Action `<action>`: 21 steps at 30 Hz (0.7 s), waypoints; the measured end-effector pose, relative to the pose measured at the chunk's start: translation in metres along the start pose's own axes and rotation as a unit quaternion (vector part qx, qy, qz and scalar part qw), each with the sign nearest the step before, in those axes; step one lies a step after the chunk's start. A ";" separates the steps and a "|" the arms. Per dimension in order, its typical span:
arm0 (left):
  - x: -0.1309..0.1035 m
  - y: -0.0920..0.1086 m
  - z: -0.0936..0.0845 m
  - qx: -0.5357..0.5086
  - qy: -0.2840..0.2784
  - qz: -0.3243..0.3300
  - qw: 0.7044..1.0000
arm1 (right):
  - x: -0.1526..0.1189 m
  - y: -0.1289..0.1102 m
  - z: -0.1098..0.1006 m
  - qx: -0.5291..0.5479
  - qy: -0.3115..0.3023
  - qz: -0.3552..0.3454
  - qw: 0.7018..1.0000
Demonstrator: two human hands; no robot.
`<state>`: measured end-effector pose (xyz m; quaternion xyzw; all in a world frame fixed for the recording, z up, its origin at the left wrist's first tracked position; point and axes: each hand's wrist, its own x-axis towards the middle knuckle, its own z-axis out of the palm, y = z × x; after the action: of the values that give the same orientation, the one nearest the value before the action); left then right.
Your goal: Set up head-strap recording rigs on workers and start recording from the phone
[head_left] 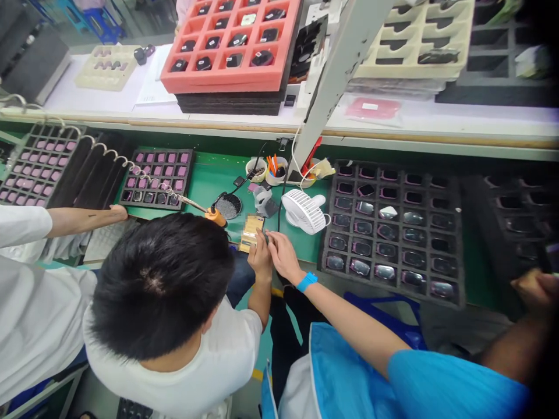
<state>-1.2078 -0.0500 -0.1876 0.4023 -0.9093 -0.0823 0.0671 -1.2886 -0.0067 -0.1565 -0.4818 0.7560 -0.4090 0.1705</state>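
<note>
A green desk (209,174) crowded with trays, seen from above over a seated person's head (161,279).
The left hand (286,256), blue-banded at the wrist, meets a co-worker's hand (261,256) at the desk's front edge on a small part (265,235); grip unclear. The right hand (535,291), curled and seemingly empty, hangs by the black tray (393,227).

No readable text anywhere in frame; white label on the pink bag (373,109) on the upper shelf is too blurred to make out; paper sheet (151,93) beside the red foam tray (231,43) shows faint print, illegible; blue wristband (307,281) carries no visible marking; parts in the black trays (393,230) show no legible numbers or brands.
</note>
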 end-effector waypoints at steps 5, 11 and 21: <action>-0.004 0.000 0.011 0.017 0.001 -0.019 1.000 | -0.016 0.003 -0.003 0.038 0.033 0.013 0.999; -0.008 0.003 0.015 0.014 0.008 -0.023 1.000 | -0.014 0.002 -0.009 0.041 0.026 0.009 0.999; -0.004 -0.002 0.014 -0.025 -0.017 -0.032 0.999 | -0.015 0.003 -0.014 0.048 0.020 0.006 0.999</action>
<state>-1.2067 -0.0472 -0.2016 0.4276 -0.8949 -0.1133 0.0592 -1.2928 0.0132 -0.1524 -0.4605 0.7415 -0.4534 0.1802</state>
